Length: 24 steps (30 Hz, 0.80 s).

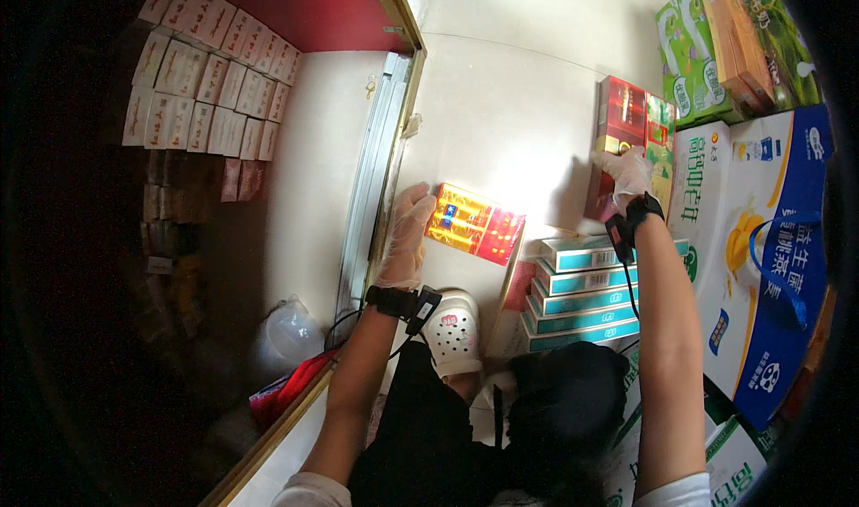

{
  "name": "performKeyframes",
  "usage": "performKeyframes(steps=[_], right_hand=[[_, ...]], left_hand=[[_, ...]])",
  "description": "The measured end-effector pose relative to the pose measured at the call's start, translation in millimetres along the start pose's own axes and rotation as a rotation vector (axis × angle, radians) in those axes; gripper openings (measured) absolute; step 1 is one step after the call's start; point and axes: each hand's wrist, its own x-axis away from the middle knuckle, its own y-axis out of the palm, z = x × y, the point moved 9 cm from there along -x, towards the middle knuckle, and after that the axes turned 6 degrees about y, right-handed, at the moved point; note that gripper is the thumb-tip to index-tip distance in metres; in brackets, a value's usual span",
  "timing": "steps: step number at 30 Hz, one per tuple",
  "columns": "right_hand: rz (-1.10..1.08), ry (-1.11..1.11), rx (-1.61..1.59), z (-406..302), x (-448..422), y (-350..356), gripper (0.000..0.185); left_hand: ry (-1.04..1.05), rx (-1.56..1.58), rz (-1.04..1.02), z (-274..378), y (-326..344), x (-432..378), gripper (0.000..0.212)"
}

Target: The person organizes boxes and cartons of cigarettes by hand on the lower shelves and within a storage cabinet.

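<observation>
My left hand [406, 235], in a thin clear glove, is at the left end of a shiny gold and red carton [475, 224]. Its fingertips are beside the carton's edge; whether they grip it cannot be made out. Over on the right, my gloved right hand [627, 171] lies across a dark red carton [623, 107], its fingers spanning the width. Against that carton's right side is a green and gold carton [660, 131]. Below my right wrist is a stack of several teal and white cartons [580, 282].
An open cabinet [322, 104] on the left holds rows of small white boxes [221, 81]. Large drink boxes [758, 238] line the right side, with a green box [694, 57] behind. A clear plastic container [292, 329] is lower left. My white clog [453, 332] stands on the tiled floor.
</observation>
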Motion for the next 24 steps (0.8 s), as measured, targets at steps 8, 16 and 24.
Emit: performKeyframes(steps=[8, 16, 24], right_hand=[[0.054, 0.302, -0.044, -4, 16, 16, 0.124], [-0.932, 0.061, -1.354, -100, 56, 29, 0.048], [-1.262, 0.274, -1.383, -145, 128, 22, 0.069]], left_hand=[[-0.061, 0.036, 0.081, 5, 6, -11, 0.055], [0.077, 0.208, -0.027, 27, 16, 3, 0.044], [0.111, 0.074, -0.151, 69, 48, 10, 0.042]])
